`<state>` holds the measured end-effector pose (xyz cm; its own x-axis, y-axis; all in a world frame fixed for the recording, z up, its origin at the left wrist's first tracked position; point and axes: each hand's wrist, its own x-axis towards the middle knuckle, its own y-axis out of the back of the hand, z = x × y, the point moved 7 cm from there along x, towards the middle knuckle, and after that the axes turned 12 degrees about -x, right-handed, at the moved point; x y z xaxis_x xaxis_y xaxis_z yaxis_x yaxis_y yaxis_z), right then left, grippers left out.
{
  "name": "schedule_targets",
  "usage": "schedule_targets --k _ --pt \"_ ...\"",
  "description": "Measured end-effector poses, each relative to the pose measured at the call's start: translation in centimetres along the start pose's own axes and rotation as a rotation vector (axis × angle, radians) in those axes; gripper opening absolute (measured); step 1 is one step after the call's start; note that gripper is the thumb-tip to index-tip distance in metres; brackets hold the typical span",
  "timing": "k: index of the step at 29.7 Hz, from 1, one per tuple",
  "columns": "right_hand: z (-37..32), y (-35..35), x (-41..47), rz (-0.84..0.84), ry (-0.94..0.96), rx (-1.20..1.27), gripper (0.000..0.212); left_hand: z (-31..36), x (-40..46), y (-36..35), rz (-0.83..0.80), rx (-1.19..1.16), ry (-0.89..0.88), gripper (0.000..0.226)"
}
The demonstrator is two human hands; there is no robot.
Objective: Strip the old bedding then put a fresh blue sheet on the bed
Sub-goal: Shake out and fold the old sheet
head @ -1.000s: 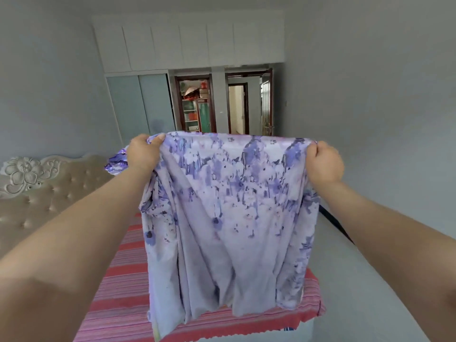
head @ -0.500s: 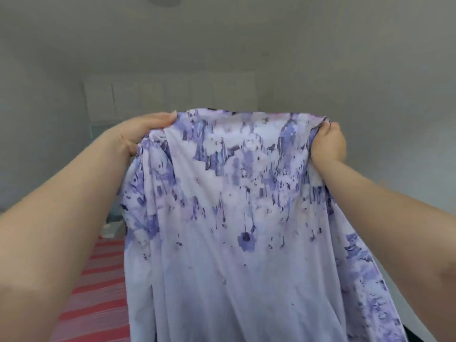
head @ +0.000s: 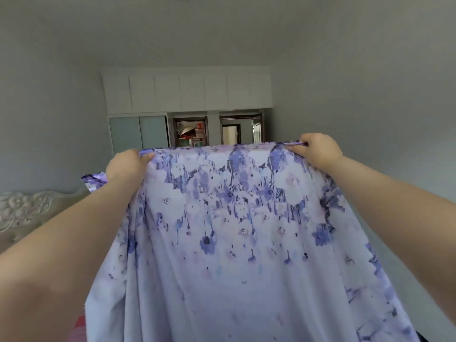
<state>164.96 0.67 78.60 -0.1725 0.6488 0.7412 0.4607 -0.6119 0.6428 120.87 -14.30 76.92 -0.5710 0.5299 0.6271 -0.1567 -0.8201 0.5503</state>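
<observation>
1. Sheet (head: 229, 243), pale blue-lilac with a floral print, hangs in mid-air in front of the person; its top edge runs level from side to side, and the cloth falls away below and toward the camera.
2. Left hand (head: 124, 166) pinches the top edge at one end, fingers curled round the fabric.
3. Right hand (head: 318, 150) grips the other end, slightly higher and farther out.
4. Bed lies beneath and to the left, only its carved headboard (head: 27, 208) and a red striped corner showing; the spread likely goes forward and down.
</observation>
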Motion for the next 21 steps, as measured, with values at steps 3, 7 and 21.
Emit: schedule_targets --k 3,7,21 --pt "0.2 -2.9 -1.6 -0.485 -0.156 0.513 0.058 -0.6 0.3 0.8 0.038 -0.024 0.045 0.052" --pt "-0.2 -5.4 -5.2 -0.947 -0.187 0.917 0.081 -1.1 0.5 1.1 0.046 0.001 0.041 0.055" --pt "0.4 -10.5 -8.3 -1.104 -0.284 1.034 0.075 -5.0 -0.4 -0.8 -0.153 -0.356 -0.061 0.047"
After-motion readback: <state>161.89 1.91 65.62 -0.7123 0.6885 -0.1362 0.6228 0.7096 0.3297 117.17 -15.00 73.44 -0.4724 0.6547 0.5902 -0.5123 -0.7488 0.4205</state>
